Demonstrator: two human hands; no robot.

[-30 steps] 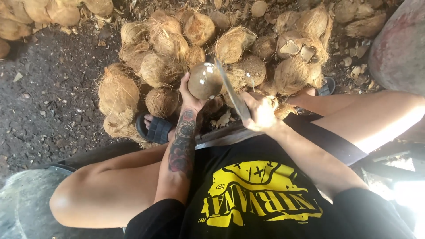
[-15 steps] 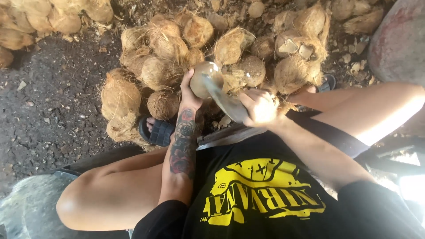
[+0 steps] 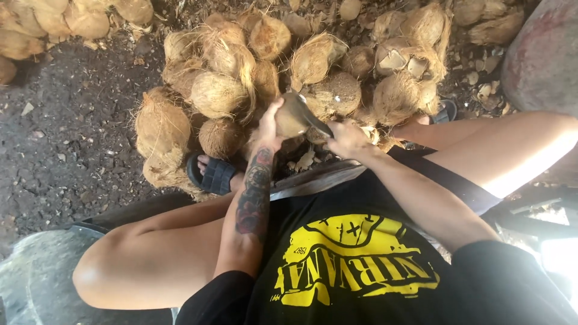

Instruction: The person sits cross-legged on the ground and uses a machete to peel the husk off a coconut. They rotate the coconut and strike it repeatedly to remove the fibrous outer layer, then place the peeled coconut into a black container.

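At frame centre, the left hand (image 3: 269, 123) cups a round, brown husked coconut (image 3: 291, 117); the right hand (image 3: 346, 139) grips a grey metal blade (image 3: 315, 121) against it.

Seated, knees apart, over a heap of husked coconuts (image 3: 241, 78) on dark dirt (image 3: 66, 138). Left hand (image 3: 270, 123) wrapped round a peeled coconut (image 3: 292, 117), held up just above the heap. Right hand (image 3: 346, 139) clenched on a knife (image 3: 314, 119), blade laid against the coconut's right side. Left forearm tattooed. Sandalled foot (image 3: 214, 173) beside the heap, touching husks. Black shirt (image 3: 361, 265) with yellow print at the bottom.
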